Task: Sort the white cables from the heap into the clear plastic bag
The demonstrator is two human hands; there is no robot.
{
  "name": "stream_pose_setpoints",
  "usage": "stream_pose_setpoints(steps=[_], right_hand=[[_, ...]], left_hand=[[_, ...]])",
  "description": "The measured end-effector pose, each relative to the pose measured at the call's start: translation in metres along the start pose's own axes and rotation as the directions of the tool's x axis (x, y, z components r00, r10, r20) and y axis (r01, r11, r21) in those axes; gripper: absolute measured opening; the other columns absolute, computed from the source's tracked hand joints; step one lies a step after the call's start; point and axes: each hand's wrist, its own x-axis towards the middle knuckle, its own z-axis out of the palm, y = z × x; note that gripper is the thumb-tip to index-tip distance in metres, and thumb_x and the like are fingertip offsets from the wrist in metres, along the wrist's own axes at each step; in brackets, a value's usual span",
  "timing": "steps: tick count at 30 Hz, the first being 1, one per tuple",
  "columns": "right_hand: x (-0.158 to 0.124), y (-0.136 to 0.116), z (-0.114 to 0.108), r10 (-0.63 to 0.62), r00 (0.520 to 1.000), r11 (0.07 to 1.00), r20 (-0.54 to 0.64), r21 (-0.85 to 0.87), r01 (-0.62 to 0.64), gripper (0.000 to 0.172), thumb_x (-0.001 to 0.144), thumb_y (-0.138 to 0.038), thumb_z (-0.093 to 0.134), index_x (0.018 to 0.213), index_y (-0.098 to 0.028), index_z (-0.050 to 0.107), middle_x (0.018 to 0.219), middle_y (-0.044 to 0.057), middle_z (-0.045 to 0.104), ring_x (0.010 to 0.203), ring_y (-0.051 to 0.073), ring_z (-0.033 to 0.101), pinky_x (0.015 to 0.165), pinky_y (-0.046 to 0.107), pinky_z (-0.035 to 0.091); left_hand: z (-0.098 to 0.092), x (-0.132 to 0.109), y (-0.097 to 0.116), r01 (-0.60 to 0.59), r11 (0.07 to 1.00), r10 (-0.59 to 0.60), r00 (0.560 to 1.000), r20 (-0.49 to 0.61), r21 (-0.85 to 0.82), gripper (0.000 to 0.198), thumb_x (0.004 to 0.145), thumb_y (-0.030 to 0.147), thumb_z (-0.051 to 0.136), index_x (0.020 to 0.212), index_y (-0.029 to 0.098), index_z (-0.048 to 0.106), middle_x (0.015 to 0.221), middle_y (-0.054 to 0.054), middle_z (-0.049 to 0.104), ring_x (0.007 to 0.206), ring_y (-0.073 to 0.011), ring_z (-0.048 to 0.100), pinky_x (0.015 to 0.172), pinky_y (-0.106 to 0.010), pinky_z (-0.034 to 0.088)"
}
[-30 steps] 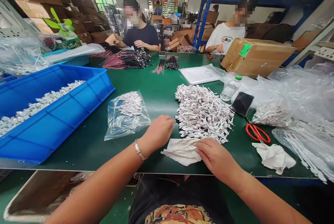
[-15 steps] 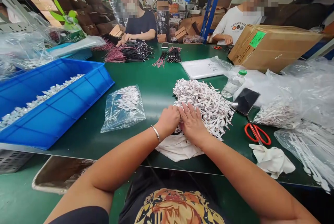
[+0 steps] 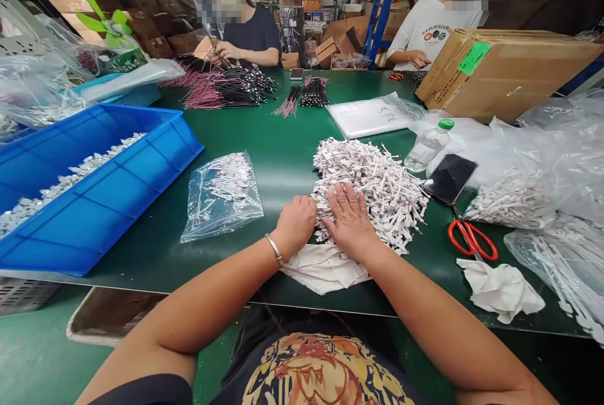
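A big heap of small white cable pieces (image 3: 377, 185) lies in front of me. My right hand (image 3: 350, 219) rests flat on its near side, fingers stretched out and slightly spread. Just left of it, at the heap's edge, my left hand (image 3: 296, 222) is closed with the fingers curled under; whatever they hold, if anything, is hidden. The two hands are a little apart. Under the near edge of the heap lies a white cloth (image 3: 325, 270). A clear plastic bag (image 3: 224, 194) with similar white pieces lies to the left.
A blue bin (image 3: 141, 166) of white parts stands left. On the right are a phone (image 3: 450, 177), a bottle (image 3: 428, 147), red-handled scissors (image 3: 472, 240), a crumpled cloth (image 3: 503, 288) and a carton (image 3: 509, 72). Two people work across the table (image 3: 155, 248), near dark cable bundles (image 3: 231, 87).
My left hand has moved slightly left, away from the right hand, which it was touching. My right hand stays on the heap, its fingers a bit more spread.
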Motion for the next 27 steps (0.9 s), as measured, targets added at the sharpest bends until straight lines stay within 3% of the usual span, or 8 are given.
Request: stream_pose_setpoints(steps=[9, 14, 18, 20, 23, 25, 27], right_hand=[[0.000, -0.002, -0.002, 0.000, 1.000, 1.000, 0.007, -0.023, 0.000, 0.063, 0.090, -0.050, 0.037, 0.141, -0.014, 0.028, 0.151, 0.009, 0.015, 0.139, 0.028, 0.001, 0.110, 0.050, 0.003], [-0.002, 0.000, -0.003, -0.026, 0.999, 0.999, 0.025, -0.018, 0.027, 0.065, 0.089, -0.052, 0.038, 0.141, -0.015, 0.030, 0.150, 0.010, 0.019, 0.138, 0.031, 0.006, 0.109, 0.051, 0.005], [-0.004, -0.003, -0.020, -0.066, 0.995, 0.997, -0.080, -0.032, 0.064, 0.052, 0.091, -0.049, 0.036, 0.134, -0.020, 0.043, 0.146, 0.009, 0.031, 0.137, 0.032, 0.013, 0.107, 0.053, 0.007], [0.000, -0.009, -0.032, -0.120, 0.989, 0.992, -0.089, -0.056, 0.115, 0.042, 0.093, -0.041, 0.036, 0.126, -0.020, 0.051, 0.139, 0.008, 0.043, 0.132, 0.031, 0.024, 0.106, 0.051, 0.011], [0.014, -0.025, -0.044, -0.279, 0.957, 0.953, 0.085, -0.098, 0.287, 0.030, 0.092, -0.025, 0.038, 0.106, -0.016, 0.063, 0.109, 0.010, 0.064, 0.109, 0.026, 0.046, 0.097, 0.043, 0.026], [0.029, -0.038, -0.044, -0.351, 0.917, 0.920, 0.191, -0.111, 0.375, 0.023, 0.087, -0.017, 0.045, 0.090, -0.014, 0.067, 0.088, 0.011, 0.067, 0.094, 0.025, 0.050, 0.089, 0.040, 0.030], [0.044, -0.050, -0.039, -0.368, 0.900, 0.906, 0.234, -0.128, 0.404, 0.019, 0.081, -0.011, 0.050, 0.080, -0.013, 0.068, 0.077, 0.012, 0.066, 0.088, 0.026, 0.051, 0.084, 0.041, 0.031]], left_hand=[[-0.001, -0.018, -0.032, 0.080, 0.971, -0.077, 0.997, 0.020, -0.225, 0.020, 0.085, 0.009, 0.033, 0.085, 0.015, 0.052, 0.086, -0.011, 0.055, 0.082, -0.0228, 0.050, 0.076, -0.036, 0.040], [-0.002, -0.035, -0.056, 0.156, 0.861, -0.131, 0.988, 0.086, -0.485, 0.022, 0.090, 0.026, 0.032, 0.080, 0.018, 0.050, 0.079, -0.007, 0.054, 0.073, -0.0207, 0.050, 0.070, -0.034, 0.038], [-0.005, -0.044, -0.066, 0.240, 0.668, -0.164, 0.971, 0.175, -0.704, 0.025, 0.090, 0.033, 0.033, 0.082, 0.018, 0.050, 0.079, -0.004, 0.055, 0.070, -0.0173, 0.051, 0.067, -0.031, 0.039], [-0.008, -0.047, -0.068, 0.293, 0.530, -0.155, 0.956, 0.249, -0.796, 0.026, 0.090, 0.035, 0.033, 0.085, 0.017, 0.052, 0.079, -0.004, 0.056, 0.065, -0.0147, 0.052, 0.062, -0.028, 0.040], [-0.014, -0.051, -0.068, 0.356, 0.310, -0.103, 0.934, 0.341, -0.882, 0.029, 0.089, 0.038, 0.036, 0.092, 0.014, 0.053, 0.079, -0.004, 0.057, 0.060, -0.0114, 0.053, 0.053, -0.023, 0.039], [-0.017, -0.054, -0.068, 0.376, 0.194, -0.078, 0.927, 0.367, -0.906, 0.030, 0.088, 0.038, 0.039, 0.097, 0.014, 0.052, 0.079, -0.004, 0.057, 0.060, -0.0097, 0.052, 0.051, -0.021, 0.038], [-0.018, -0.058, -0.069, 0.402, -0.013, -0.051, 0.914, 0.403, -0.915, 0.028, 0.087, 0.037, 0.045, 0.101, 0.013, 0.053, 0.078, -0.003, 0.056, 0.058, -0.0077, 0.051, 0.052, -0.019, 0.038]])
